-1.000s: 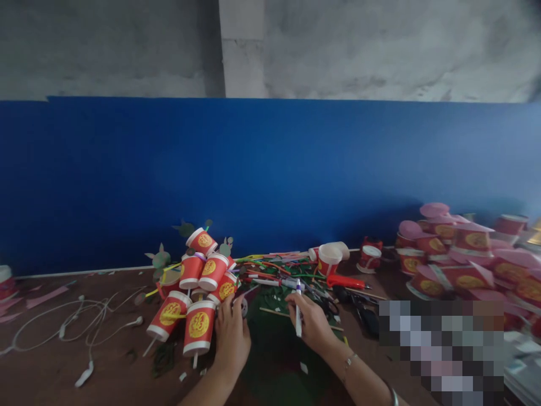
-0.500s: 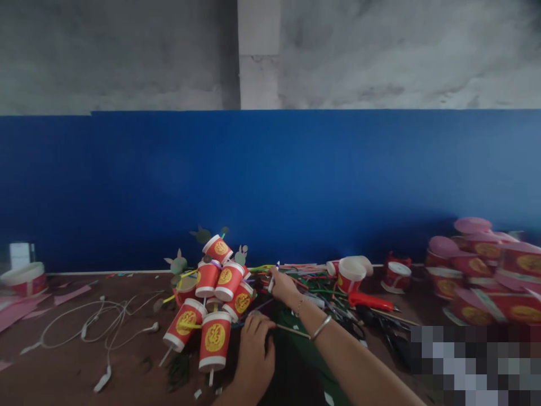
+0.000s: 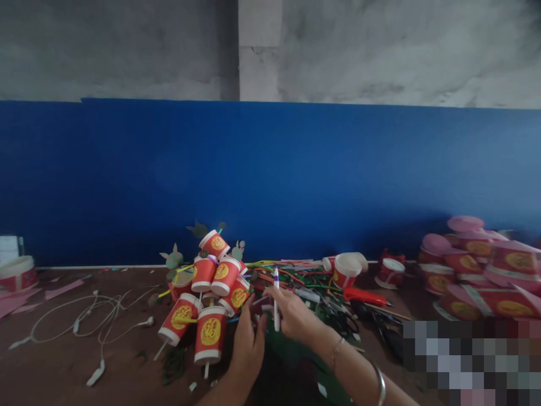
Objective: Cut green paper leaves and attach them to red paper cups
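Note:
My right hand [image 3: 293, 316] is closed around a white pen [image 3: 276, 310] with a purple band, held nearly upright in front of the pile of strips. To its left, my left hand [image 3: 249, 341] is raised with its fingers curled and the thumb toward me. Something small and pale is between the two hands, too blurred to name. Just left of the left hand is a cluster of red paper cups [image 3: 210, 332] with yellow emblems, standing and stacked upside down. Sticks poke out beneath several of them, and a grey rabbit-shaped cutout [image 3: 172, 259] sticks up behind.
Colored thin strips [image 3: 291, 270] lie heaped behind my hands. Right of them are a white-rimmed cup [image 3: 346, 270], a red-handled tool [image 3: 366, 296] and black scissors [image 3: 380, 327]. Pink-topped red cups [image 3: 477, 276] pile up far right. Tangled white earphones [image 3: 99, 321] lie left.
My right hand has drawn back toward me with the pen, close to my left hand. The left hand has turned from palm-down on the table to thumb-up with curled fingers.

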A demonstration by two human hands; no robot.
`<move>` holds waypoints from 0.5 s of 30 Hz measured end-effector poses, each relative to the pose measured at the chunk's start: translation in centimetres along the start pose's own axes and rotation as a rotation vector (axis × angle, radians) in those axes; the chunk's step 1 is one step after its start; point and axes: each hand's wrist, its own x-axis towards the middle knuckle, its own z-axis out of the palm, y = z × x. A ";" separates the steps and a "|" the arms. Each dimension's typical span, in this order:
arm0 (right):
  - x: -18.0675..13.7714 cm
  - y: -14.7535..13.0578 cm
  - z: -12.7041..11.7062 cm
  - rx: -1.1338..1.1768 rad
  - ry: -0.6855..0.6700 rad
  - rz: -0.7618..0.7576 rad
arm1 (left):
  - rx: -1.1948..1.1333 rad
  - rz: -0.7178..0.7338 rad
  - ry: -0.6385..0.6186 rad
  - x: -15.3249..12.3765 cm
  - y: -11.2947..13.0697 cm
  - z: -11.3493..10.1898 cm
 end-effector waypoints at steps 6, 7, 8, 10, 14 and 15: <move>-2.9 -1.9 1.8 0.381 0.234 0.068 | 0.126 0.051 -0.092 -0.1 0.8 -0.6; -3.1 -1.9 1.9 0.478 0.315 0.155 | 0.146 0.047 -0.072 -0.2 0.9 -0.7; -3.2 -1.8 2.0 0.585 0.382 0.249 | 0.155 0.045 -0.047 -0.2 0.9 -0.7; -3.4 -1.6 2.1 0.800 0.451 0.412 | 0.167 0.050 0.003 -0.3 0.7 -0.8; -3.6 -0.8 2.5 1.060 0.532 0.550 | 0.223 0.075 0.021 -0.3 0.5 -0.7; -3.5 -0.7 2.7 1.095 0.557 0.569 | 0.245 0.088 0.006 -0.3 0.5 -0.7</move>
